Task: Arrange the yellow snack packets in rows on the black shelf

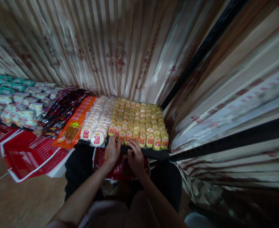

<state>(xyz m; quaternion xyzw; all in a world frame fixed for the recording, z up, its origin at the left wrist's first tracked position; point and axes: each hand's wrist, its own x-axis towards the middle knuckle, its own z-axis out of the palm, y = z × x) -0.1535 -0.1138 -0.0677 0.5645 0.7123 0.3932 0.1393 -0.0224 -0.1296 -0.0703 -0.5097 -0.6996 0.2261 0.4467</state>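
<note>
Many small yellow snack packets (139, 122) with red labels stand in tight rows on a dark tray (157, 154). My left hand (112, 151) rests at the tray's front edge, fingers curled against the front row of packets. My right hand (135, 155) sits beside it, fingers bent and touching the front row too. Whether either hand grips a packet is hidden by the fingers. Left of the yellow rows lie round white cakes in clear wrappers (98, 122).
Orange flat packs (76, 125), dark red-and-black packs (63, 107) and pale bagged goods (16, 107) cover the left. Red printed bags (32, 155) hang over the front. A red crate (120, 167) sits below the tray. Striped shiny sheeting (225, 95) walls the back and right.
</note>
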